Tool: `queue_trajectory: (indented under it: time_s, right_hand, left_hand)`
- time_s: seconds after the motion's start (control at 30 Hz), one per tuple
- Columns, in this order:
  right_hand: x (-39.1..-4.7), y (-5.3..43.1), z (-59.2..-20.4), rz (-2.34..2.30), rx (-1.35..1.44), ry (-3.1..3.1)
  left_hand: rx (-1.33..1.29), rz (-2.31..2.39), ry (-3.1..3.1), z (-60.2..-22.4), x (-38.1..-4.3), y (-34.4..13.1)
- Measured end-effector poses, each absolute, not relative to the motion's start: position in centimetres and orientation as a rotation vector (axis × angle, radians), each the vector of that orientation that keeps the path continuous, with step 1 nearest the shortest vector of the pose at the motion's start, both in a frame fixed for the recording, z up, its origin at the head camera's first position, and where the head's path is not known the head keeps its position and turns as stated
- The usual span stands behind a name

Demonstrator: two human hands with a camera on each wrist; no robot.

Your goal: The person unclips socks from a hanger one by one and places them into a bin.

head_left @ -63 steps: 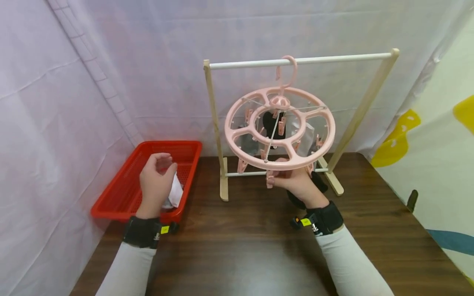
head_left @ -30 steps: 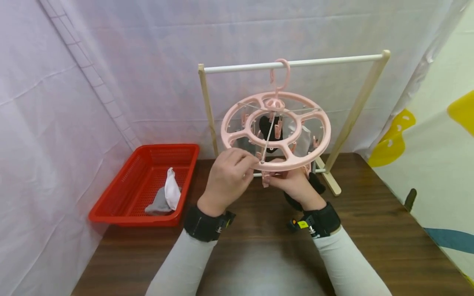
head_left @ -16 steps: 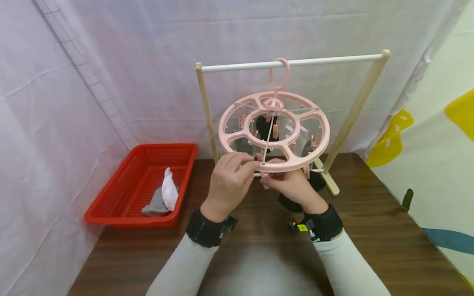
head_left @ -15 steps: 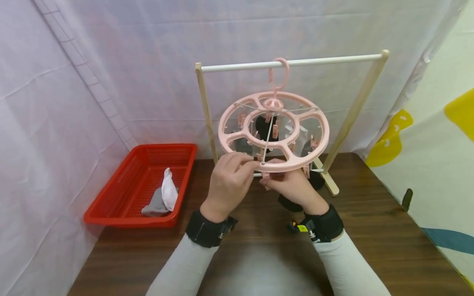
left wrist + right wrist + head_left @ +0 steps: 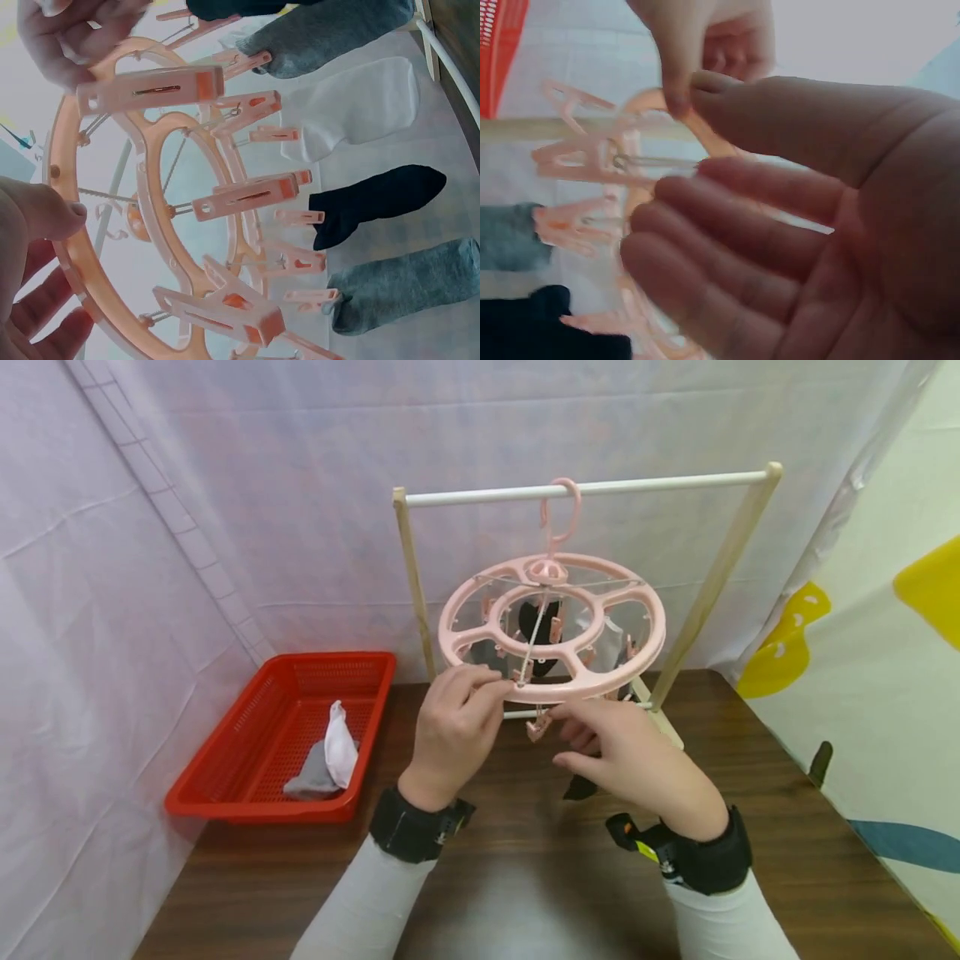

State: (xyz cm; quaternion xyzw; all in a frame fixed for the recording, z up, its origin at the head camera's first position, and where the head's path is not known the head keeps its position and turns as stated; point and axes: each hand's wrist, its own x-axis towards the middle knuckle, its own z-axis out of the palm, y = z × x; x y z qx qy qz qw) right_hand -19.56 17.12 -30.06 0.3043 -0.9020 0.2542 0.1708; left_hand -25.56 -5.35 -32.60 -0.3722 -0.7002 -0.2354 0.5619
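Note:
A round pink clip hanger (image 5: 555,693) hangs by its hook from the rack. My left hand (image 5: 457,727) pinches its front rim, the thumb on one face and the fingers behind, as the left wrist view shows. Just right of it, my right hand (image 5: 637,760) holds nothing; its fingers are loosely bent beside a pink clip (image 5: 537,727) that dangles from the rim with no sock in it. Other clips in the left wrist view hold a grey sock (image 5: 405,289), a black sock (image 5: 379,199), a white sock (image 5: 360,105) and another grey sock (image 5: 334,37).
A red plastic basket (image 5: 262,814) stands on the left of the brown table (image 5: 495,868), with a white sock (image 5: 340,747) and a grey cloth piece (image 5: 313,774) inside. The rack has a white rod (image 5: 675,483) and wooden uprights (image 5: 716,585). White curtains stand behind.
My left hand has come from over the basket to the hanger's rim and gripped it. My right hand has let go of the front clip and drawn back to the right.

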Motion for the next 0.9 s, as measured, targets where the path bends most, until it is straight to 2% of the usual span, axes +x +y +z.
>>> queue_trajectory:
  time_s: [0.27, 0.9]
  right_hand:
    - [-18.7, 19.2, -28.9, 0.638, 0.777, -2.077]
    - [-22.4, 21.1, -30.1, 0.605, 0.593, -1.913]
  left_hand:
    - [-0.845, -0.617, -1.622, -32.5, -25.5, -5.4]
    - [-0.82, -0.703, -1.617, -32.5, -26.3, -6.9]
